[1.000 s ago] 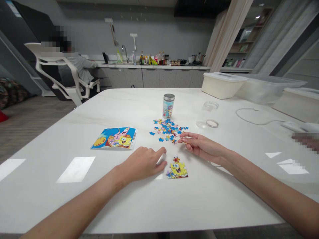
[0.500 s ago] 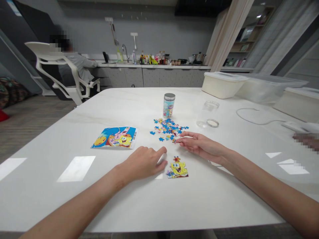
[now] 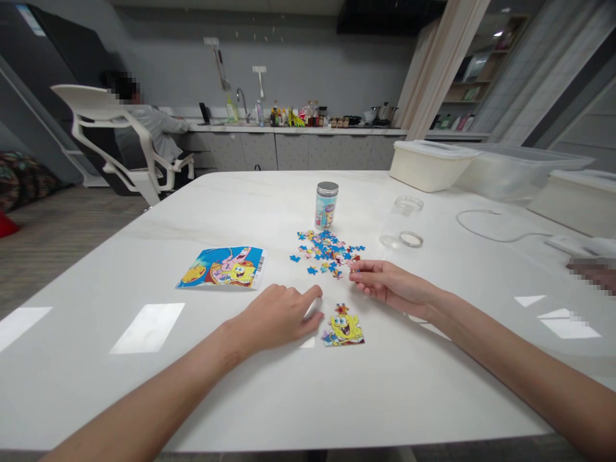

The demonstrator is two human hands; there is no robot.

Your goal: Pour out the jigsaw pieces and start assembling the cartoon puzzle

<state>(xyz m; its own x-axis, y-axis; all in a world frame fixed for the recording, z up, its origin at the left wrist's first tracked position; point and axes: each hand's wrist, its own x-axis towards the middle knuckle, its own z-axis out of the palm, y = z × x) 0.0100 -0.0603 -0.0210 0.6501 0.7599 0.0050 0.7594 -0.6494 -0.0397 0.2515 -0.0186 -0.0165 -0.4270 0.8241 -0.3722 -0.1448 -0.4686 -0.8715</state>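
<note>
My left hand rests on the table, its thumb and index finger apart with nothing between them. Just right of it lies a joined section of jigsaw puzzle showing a yellow cartoon face. My right hand pinches a small puzzle piece between thumb and fingertips, mostly hidden by them. Beyond the hands spreads a heap of loose puzzle pieces, mostly blue. To the left lies a picture sheet with yellow and pink cartoon figures on blue.
A printed canister with a metal lid stands behind the pieces. Right of it are a clear jar and a round lid. Storage boxes and a cable occupy the right side. A person sits far left.
My right hand has drawn slightly right, away from the heap, its fingers now closed on a puzzle piece. My left hand and the joined section have stayed in place.
</note>
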